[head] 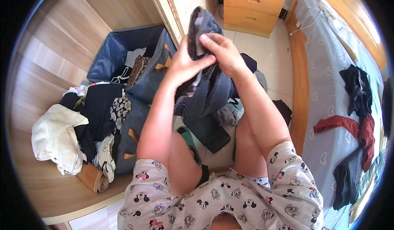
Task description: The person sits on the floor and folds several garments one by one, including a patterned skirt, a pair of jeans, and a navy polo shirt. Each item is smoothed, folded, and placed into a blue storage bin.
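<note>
Both hands hold a pair of dark blue jeans (pixel 212 91) up in front of me, above the floor. My left hand (pixel 181 62) grips the waistband's left side. On the other side, my right hand (pixel 223 53) pinches the waistband, thumb on top. The legs of the jeans hang down between my forearms, and their lower part overlaps other clothes. Dark trousers (pixel 209 133) lie on the floor below, beside a grey garment (pixel 227 116). A green slipper (pixel 187 139) is on my left foot.
On the left, a blue fabric storage box (pixel 104 56) holds some clothes. A second box (pixel 135 143) is heaped with clothes, including a cream garment (pixel 58 137). A rolled bamboo mat (pixel 94 177) lies beside it. A wooden nightstand (pixel 252 11) and a bed (pixel 317 91) with scattered clothes stand beyond.
</note>
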A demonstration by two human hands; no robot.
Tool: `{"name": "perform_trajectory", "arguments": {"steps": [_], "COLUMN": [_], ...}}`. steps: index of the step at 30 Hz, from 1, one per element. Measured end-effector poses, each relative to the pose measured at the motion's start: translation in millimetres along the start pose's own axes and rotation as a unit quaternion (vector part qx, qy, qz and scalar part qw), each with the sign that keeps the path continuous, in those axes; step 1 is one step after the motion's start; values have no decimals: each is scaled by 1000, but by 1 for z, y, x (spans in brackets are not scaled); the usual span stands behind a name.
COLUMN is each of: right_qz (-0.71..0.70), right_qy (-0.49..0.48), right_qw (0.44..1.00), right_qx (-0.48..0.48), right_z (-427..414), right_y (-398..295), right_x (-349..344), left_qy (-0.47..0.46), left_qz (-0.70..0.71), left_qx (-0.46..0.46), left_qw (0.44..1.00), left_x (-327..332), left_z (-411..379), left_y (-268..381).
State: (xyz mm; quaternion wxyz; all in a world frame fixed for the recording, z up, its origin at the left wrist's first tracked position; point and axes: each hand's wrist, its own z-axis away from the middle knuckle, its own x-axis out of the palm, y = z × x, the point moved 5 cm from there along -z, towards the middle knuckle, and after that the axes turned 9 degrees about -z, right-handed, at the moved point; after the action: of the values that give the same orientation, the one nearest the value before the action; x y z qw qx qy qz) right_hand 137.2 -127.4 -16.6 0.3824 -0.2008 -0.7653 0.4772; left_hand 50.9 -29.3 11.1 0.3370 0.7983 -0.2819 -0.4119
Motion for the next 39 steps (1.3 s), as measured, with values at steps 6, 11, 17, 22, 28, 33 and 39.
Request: {"name": "perform_trajectory", "arguments": {"steps": [6,11,17,22,28,33,39], "right_qz": [-3,207,30,-171,-397,-456,-442], "right_qy": [-9,-43,29,138,103,60,10], "right_qw": [1000,977,995,970,911,888,890], "right_qx": [-22,-17,95,105,30,34,115], "right_z": [-7,-3,-9,-15,-22,-28,-31], "right_y": [-17,15,30,16,-11,-15,-9], "right_x": [-17,-28,-16,-37,-58,-65,-78], "left_qy": [73,14,102,193,180,-116,-81], "left_qz": [163,288,40,-206,14,172,117], "left_qx": [-109,-64,-9,25,-206,-428,-375], "left_qw": [978,955,994,959,962,879,916], "left_x": [-27,-38,-54,-67,-55,31,53], "left_z": [-12,-18,-29,-26,-15,31,16], "left_y": [-75,-48,-43,-57,-107,-188,-192]}}
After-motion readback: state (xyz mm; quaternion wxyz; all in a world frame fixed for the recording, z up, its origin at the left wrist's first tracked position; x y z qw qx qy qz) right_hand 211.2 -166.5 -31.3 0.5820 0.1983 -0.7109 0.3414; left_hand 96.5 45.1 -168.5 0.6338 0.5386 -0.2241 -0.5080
